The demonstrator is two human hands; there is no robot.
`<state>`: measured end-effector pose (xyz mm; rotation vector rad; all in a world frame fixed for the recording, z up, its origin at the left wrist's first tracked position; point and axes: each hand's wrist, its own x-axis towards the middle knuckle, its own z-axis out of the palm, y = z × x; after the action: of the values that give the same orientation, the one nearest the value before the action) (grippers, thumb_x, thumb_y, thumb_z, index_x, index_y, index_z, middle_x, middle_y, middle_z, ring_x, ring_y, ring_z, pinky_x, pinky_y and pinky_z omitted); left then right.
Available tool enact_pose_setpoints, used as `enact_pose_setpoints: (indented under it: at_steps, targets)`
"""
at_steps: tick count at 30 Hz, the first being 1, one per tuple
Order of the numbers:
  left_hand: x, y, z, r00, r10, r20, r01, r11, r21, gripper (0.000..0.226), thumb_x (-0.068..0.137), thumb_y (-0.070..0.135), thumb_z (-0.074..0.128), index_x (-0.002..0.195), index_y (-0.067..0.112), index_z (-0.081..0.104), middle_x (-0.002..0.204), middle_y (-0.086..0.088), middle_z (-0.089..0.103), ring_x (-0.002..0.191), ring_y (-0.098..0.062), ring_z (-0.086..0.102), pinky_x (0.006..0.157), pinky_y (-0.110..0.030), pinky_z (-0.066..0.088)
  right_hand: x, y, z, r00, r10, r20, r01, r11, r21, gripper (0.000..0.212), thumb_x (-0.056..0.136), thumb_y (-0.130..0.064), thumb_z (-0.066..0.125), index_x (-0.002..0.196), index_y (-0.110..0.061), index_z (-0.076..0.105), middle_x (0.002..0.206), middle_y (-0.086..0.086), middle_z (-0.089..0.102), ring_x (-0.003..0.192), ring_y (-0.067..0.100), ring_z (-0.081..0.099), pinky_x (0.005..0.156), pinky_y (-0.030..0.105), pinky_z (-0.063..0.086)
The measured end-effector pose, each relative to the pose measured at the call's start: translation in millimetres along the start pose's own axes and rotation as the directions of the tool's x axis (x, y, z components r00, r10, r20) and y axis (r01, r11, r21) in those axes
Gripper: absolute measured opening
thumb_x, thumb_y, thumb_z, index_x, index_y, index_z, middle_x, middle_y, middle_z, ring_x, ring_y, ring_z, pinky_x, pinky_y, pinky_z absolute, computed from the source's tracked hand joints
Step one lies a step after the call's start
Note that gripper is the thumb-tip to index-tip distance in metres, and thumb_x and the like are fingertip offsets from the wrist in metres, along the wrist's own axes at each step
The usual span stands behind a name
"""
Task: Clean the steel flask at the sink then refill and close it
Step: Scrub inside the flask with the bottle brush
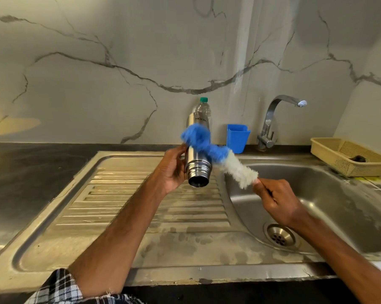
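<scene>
Over the sink (141, 218) drainboard the left grip (173, 170) clasped the steel flask (198, 170), mouth toward the person; the right grip (275, 200) pinched the brush (235, 170) handle, bristles blurred across the flask. At the desk (31, 172) far edge stood a blue cup (237, 137) and tap (270, 119).

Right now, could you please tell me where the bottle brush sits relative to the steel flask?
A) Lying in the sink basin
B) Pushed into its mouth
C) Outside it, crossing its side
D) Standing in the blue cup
C: the bottle brush, held by the right hand, crosses the outside of the steel flask, which the left hand grips; nothing enters the flask's open mouth.
</scene>
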<state>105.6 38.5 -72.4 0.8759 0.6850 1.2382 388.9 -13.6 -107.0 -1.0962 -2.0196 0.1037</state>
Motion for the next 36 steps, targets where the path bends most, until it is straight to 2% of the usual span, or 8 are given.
enact_pose_setpoints:
  at_steps: [5,9,13,15,18,21,25,36]
  targets:
    - [0.9,-3.2,-1.2,1.000,0.006,-0.004,-0.006,1.000,-0.018,0.052,0.078,0.028,0.075,0.121,0.003,0.060,0.108,-0.015,0.070,0.092,-0.028,0.070,0.087,-0.041,0.059,-6.1,1.1,-1.0,0.994,-0.035,0.099,0.033,0.999,0.022,0.041,0.104,-0.025,0.045,0.064,-0.026,0.046,0.050,-0.010,0.038,0.043,0.008,0.037,0.046,0.019,0.025]
    - [4.9,-2.8,-2.2,1.000,-0.008,-0.021,0.008,1.000,0.004,0.058,0.086,0.035,0.075,0.130,0.001,0.057,0.122,-0.022,0.068,0.106,-0.036,0.067,0.104,-0.051,0.051,-0.2,-3.1,-1.2,0.996,0.081,0.046,-0.081,0.997,-0.009,0.040,0.102,-0.040,0.036,0.067,-0.026,0.050,0.052,-0.008,0.045,0.047,0.009,0.044,0.046,0.021,0.030]
    - [1.0,-5.1,3.0,1.000,-0.023,0.009,0.023,0.999,0.035,0.043,0.092,0.028,0.068,0.124,0.002,0.060,0.102,-0.014,0.074,0.087,-0.028,0.072,0.080,-0.039,0.061,-6.7,-4.3,-0.1,0.996,-0.020,0.091,0.025,0.998,-0.052,0.037,0.107,-0.032,0.036,0.072,-0.027,0.049,0.053,-0.008,0.045,0.046,0.016,0.045,0.045,0.028,0.033]
    - [0.2,-4.5,4.2,1.000,-0.016,-0.005,0.016,0.999,0.034,0.051,0.089,0.031,0.073,0.128,0.002,0.058,0.108,-0.016,0.073,0.094,-0.031,0.072,0.087,-0.043,0.060,-2.3,-2.4,-0.3,0.998,0.029,0.063,-0.022,0.994,-0.109,0.036,0.107,-0.029,0.038,0.072,-0.030,0.047,0.053,-0.007,0.047,0.047,0.019,0.047,0.046,0.031,0.035]
    - [-2.8,-4.2,9.1,1.000,-0.020,0.009,0.020,0.999,0.035,0.071,0.084,0.036,0.081,0.139,0.001,0.053,0.133,-0.024,0.064,0.119,-0.041,0.064,0.106,-0.054,0.049,-1.0,-1.6,3.1,0.997,0.062,0.055,-0.056,0.994,-0.096,0.033,0.104,-0.024,0.043,0.072,-0.029,0.048,0.054,-0.007,0.049,0.050,0.018,0.050,0.044,0.025,0.034]
    - [-4.3,-6.5,10.8,1.000,0.000,0.017,-0.001,0.999,0.054,0.072,0.083,0.031,0.080,0.141,0.000,0.051,0.128,-0.022,0.065,0.109,-0.037,0.067,0.098,-0.049,0.055,-4.2,0.5,2.2,0.998,-0.005,0.062,0.011,0.995,-0.098,0.032,0.103,-0.020,0.048,0.074,-0.034,0.047,0.054,-0.011,0.047,0.049,0.013,0.050,0.044,0.016,0.033]
    - [-3.6,-7.6,14.4,0.998,-0.037,0.056,0.033,0.997,0.064,0.076,0.083,0.040,0.082,0.141,0.002,0.051,0.138,-0.025,0.060,0.123,-0.043,0.060,0.113,-0.058,0.042,1.3,7.0,-0.1,0.997,0.078,-0.001,-0.078,0.994,-0.074,0.036,0.103,-0.016,0.049,0.067,-0.023,0.050,0.050,-0.006,0.046,0.047,0.014,0.048,0.043,0.017,0.030]
    - [-9.1,-19.4,25.0,0.990,-0.087,0.115,0.059,0.972,0.228,0.064,0.079,0.042,0.075,0.129,0.005,0.059,0.124,-0.018,0.069,0.107,-0.032,0.067,0.103,-0.048,0.052,-0.8,4.2,-4.1,0.996,0.044,-0.075,-0.050,0.995,-0.081,0.047,0.102,-0.011,0.051,0.062,-0.034,0.041,0.047,-0.011,0.039,0.044,0.009,0.046,0.043,0.015,0.027]
